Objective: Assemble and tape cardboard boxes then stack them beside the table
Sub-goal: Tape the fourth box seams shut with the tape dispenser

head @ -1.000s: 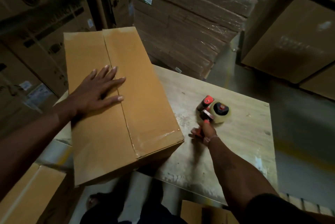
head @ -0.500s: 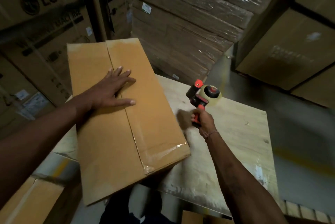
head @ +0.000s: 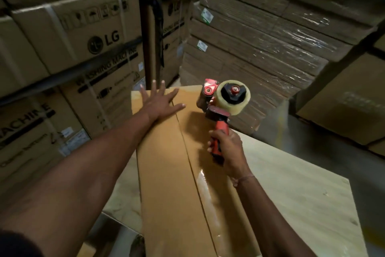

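Observation:
A long brown cardboard box (head: pixel 166 173) lies lengthwise on the pale wooden table (head: pixel 291 194), its two top flaps meeting at a centre seam. Shiny clear tape shows on the near part of the seam. My left hand (head: pixel 159 101) rests flat with fingers spread on the box's far end, left of the seam. My right hand (head: pixel 226 150) grips the red handle of a tape dispenser (head: pixel 224 100) with a roll of clear tape. The dispenser is held up over the far right part of the box, above its surface.
Large printed appliance cartons (head: pixel 73 48) are stacked along the left. Wrapped bundles of flat cardboard (head: pixel 260 38) stand behind the table. More big cartons (head: pixel 343 100) rise at the right, with grey floor (head: pixel 312 138) between them and the table.
My right hand lifted the tape dispenser off the table and carried it up over the box's far end. My left hand slid along the box to its far end.

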`<action>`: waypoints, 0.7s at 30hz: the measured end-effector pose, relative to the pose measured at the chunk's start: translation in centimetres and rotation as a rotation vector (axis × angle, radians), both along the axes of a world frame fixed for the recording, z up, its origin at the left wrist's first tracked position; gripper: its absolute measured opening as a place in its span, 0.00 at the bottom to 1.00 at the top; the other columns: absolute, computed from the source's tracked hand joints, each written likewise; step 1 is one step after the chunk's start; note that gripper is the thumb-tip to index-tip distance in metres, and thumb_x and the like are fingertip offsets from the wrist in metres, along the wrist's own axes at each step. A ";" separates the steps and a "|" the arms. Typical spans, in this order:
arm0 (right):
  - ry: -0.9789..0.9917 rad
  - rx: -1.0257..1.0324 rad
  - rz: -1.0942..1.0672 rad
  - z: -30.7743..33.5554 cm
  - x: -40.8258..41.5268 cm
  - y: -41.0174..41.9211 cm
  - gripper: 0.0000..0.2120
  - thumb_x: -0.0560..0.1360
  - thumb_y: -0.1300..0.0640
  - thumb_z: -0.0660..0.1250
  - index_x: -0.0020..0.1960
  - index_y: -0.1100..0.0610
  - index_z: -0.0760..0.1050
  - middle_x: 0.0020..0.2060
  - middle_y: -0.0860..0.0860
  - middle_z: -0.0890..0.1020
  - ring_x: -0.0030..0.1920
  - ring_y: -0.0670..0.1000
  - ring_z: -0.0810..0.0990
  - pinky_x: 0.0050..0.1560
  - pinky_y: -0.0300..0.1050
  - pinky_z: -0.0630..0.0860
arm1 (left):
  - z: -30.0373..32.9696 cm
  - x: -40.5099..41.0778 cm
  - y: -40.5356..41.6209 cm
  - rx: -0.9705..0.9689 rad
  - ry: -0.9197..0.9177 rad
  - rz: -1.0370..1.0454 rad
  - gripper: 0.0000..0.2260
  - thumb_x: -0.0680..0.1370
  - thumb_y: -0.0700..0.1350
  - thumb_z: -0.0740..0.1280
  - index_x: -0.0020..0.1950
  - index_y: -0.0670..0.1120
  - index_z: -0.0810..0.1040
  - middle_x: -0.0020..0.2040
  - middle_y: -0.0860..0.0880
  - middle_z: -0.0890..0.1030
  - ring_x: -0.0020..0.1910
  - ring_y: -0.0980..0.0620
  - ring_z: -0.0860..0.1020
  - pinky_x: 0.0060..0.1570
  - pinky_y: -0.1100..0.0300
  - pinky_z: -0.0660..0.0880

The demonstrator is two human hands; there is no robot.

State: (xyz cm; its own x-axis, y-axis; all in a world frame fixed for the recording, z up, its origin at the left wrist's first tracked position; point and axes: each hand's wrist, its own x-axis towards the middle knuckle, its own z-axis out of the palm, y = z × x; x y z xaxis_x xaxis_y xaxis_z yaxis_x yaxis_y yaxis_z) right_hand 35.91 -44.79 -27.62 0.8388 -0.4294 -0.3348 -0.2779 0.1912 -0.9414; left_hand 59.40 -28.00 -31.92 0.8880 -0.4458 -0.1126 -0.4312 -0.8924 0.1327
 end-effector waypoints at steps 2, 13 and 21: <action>-0.013 -0.119 0.007 -1.4 0.5 0.8 0.07 0.79 0.58 0.69 0.55 0.60 0.77 0.36 0.57 0.83 0.32 0.53 0.80 0.36 0.49 0.78 | 0.1 1.5 0.4 0.000 0.025 0.026 0.40 0.73 0.81 0.47 0.82 0.68 0.49 0.84 0.42 0.56 0.83 0.37 0.49 0.73 0.26 0.34; -0.046 -0.254 0.081 -3.0 3.2 -1.9 0.03 0.78 0.59 0.70 0.49 0.55 0.76 0.33 0.58 0.80 0.30 0.55 0.76 0.30 0.46 0.73 | -0.3 -1.6 2.7 -0.131 0.004 0.156 0.34 0.77 0.75 0.54 0.82 0.66 0.58 0.77 0.40 0.67 0.76 0.37 0.63 0.72 0.37 0.56; -0.039 -0.382 0.179 -2.8 5.5 -2.3 0.05 0.75 0.56 0.70 0.50 0.56 0.78 0.32 0.57 0.79 0.28 0.54 0.76 0.31 0.50 0.75 | 0.1 -6.6 4.1 -0.257 0.034 0.343 0.32 0.79 0.70 0.60 0.82 0.63 0.60 0.76 0.39 0.67 0.75 0.38 0.62 0.68 0.42 0.59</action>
